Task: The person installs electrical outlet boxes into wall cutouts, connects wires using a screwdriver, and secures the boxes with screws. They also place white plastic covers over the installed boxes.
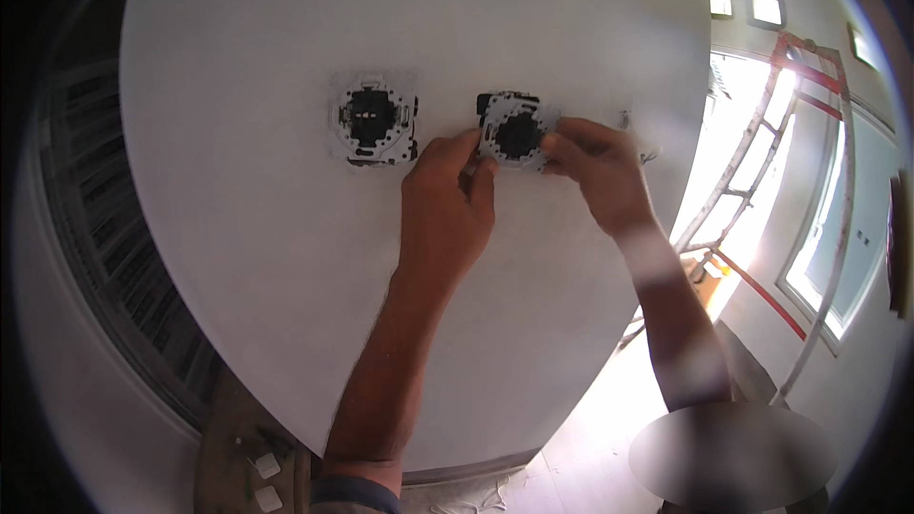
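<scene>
Both my hands are raised to a pale wall, at a wall socket insert [519, 133] with a black centre and a grey metal mounting frame. My left hand [447, 186] pinches its left and lower left edge between thumb and fingers. On the opposite side, my right hand [605, 171] grips the right edge, thumb near the black centre. The insert sits slightly tilted over a dark wall box that shows at its upper left. To the left, a second socket insert [371, 119] of the same kind sits in the wall, touched by neither hand.
A stepladder [738, 171] with red parts stands at the right by a bright doorway. Beyond it is a window [847, 228]. Dark slatted panelling [119, 219] runs along the left. Small white pieces [268, 498] lie on a brown surface at lower left.
</scene>
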Demonstrator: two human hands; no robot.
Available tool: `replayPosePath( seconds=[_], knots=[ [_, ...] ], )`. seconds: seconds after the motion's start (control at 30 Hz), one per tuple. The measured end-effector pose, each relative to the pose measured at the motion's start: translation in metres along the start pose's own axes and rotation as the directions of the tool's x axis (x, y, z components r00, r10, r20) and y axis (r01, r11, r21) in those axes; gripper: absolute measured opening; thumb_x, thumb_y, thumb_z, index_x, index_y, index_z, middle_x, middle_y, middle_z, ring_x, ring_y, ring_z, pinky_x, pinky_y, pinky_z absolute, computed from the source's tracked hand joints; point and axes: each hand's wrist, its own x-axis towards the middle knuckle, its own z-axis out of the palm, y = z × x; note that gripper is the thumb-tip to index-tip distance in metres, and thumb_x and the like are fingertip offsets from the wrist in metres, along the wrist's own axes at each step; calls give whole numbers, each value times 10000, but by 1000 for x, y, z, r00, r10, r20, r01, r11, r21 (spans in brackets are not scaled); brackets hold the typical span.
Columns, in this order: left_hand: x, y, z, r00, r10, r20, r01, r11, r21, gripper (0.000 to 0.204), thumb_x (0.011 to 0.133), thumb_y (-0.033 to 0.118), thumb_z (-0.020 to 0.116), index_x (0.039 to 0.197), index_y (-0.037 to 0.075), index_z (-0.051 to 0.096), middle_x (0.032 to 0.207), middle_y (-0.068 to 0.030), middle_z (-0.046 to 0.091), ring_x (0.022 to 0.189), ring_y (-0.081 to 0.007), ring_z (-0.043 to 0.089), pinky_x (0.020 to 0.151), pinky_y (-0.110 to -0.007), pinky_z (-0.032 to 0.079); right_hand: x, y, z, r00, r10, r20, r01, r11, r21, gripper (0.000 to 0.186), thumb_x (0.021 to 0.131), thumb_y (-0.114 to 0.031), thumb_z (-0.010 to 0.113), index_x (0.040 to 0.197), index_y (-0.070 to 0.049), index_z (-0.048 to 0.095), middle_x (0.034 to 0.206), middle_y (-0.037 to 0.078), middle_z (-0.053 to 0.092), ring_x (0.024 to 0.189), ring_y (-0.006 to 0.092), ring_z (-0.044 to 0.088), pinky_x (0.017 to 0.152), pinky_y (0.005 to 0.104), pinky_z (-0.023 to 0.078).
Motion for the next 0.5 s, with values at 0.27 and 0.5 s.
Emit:
replayPosePath(
  seconds=[0.27, 0.5],
  knots=[
    [-5, 8, 2, 1000, -28, -7, 28, 990, 140, 293, 931, 50, 712, 1217, -9, 689, 957, -126, 698, 758, -190, 714, 680, -320, 585, -1, 2, -4, 998, -45, 52, 51, 992, -116, 212, 928, -159, 696, 983, 42, 738, 730, 70, 652, 683, 120, 630, 618, 297, 501],
    [-3, 13, -5, 991, 131, 27, -132, 931, 339, 594, 881, 73, 795, 1429, 63, 567, 948, -98, 660, 713, -156, 677, 636, -306, 574, 1, -3, -4, 999, 6, 35, -3, 997, -78, 199, 900, -170, 709, 928, 24, 750, 696, 79, 654, 642, 135, 636, 593, 322, 501]
  ],
)
